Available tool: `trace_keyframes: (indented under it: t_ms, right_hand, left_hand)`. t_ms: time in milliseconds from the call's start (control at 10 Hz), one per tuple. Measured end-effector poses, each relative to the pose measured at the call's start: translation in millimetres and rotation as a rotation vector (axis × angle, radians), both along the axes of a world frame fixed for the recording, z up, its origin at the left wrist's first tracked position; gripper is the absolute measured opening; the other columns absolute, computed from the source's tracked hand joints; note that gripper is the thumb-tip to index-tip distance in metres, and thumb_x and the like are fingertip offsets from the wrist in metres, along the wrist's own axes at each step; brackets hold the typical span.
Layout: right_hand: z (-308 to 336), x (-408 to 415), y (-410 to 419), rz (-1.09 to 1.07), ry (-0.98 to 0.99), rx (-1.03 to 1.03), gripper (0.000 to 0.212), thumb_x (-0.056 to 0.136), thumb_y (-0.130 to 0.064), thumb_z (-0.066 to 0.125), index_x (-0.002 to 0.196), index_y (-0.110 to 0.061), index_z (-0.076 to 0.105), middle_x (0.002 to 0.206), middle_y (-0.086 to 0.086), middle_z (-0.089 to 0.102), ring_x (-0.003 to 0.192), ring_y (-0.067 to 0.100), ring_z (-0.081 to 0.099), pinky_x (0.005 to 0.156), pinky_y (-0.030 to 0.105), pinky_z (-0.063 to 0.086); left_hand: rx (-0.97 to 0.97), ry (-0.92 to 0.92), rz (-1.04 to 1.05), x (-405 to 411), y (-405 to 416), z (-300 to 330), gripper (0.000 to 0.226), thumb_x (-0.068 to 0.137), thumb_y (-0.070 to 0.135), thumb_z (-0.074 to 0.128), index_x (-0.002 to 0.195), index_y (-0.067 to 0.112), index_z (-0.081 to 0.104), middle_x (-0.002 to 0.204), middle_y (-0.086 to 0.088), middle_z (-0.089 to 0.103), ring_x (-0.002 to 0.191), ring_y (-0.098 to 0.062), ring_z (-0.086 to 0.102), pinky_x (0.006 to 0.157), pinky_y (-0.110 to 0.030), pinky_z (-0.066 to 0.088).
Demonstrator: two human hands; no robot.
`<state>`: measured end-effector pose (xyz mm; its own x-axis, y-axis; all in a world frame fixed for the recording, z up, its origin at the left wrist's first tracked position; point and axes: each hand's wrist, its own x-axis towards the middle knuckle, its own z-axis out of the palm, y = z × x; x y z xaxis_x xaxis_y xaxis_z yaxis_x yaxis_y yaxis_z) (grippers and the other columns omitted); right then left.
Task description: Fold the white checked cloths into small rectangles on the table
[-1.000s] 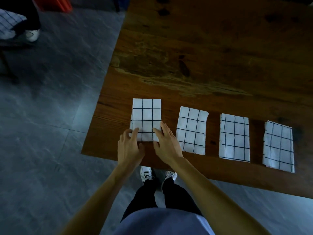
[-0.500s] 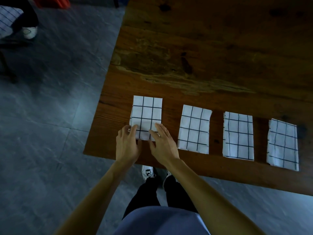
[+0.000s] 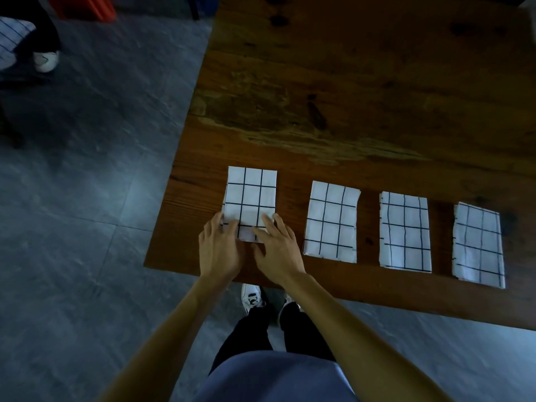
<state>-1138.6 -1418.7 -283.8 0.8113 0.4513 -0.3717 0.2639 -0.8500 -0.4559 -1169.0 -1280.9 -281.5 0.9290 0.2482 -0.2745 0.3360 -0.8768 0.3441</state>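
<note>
Several white checked cloths lie folded into small rectangles in a row near the front edge of the brown wooden table (image 3: 362, 97). The leftmost cloth (image 3: 251, 195) has both my hands on its near end. My left hand (image 3: 219, 248) rests flat on its near left corner with straight fingers. My right hand (image 3: 278, 250) presses its near right corner, fingers straight. To the right lie a second cloth (image 3: 330, 221), a third cloth (image 3: 404, 230) and a fourth cloth (image 3: 478, 245), all flat and untouched.
The table's left edge and front left corner (image 3: 150, 261) are close to my hands, with grey tiled floor (image 3: 87, 198) beyond. Another person's foot (image 3: 45, 60) and a checked cloth (image 3: 11, 39) show at top left, beside a red object (image 3: 84, 7).
Both hands stay on the near end of the leftmost cloth and have shifted only slightly; the cloths have not visibly changed.
</note>
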Motion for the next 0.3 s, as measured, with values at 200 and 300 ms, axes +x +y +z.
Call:
trace_keyframes:
  t_ms: [200,300]
  right_hand:
    - [21,-7,-6,-0.208,0.061,0.198,0.045,0.097,-0.030,0.048,0.141,-0.026,0.044,0.157,-0.002,0.026,0.148,0.017,0.005,0.118,0.042,0.012]
    - [37,-11,-20,-0.367,-0.028,0.249,0.043,0.098,-0.033,0.048,0.139,-0.025,0.045,0.154,-0.002,0.032,0.146,0.015,0.016,0.118,0.040,0.021]
  left_hand:
    - [-0.074,-0.052,-0.038,-3,-1,13,0.044,0.089,0.026,0.057,0.131,0.015,0.049,0.143,-0.017,0.037,0.133,-0.033,0.032,0.108,-0.048,0.029]
    - [-0.171,-0.102,-0.114,-1,-7,22,0.045,0.095,0.033,0.048,0.136,0.016,0.044,0.145,-0.015,0.039,0.135,-0.029,0.032,0.109,-0.044,0.028]
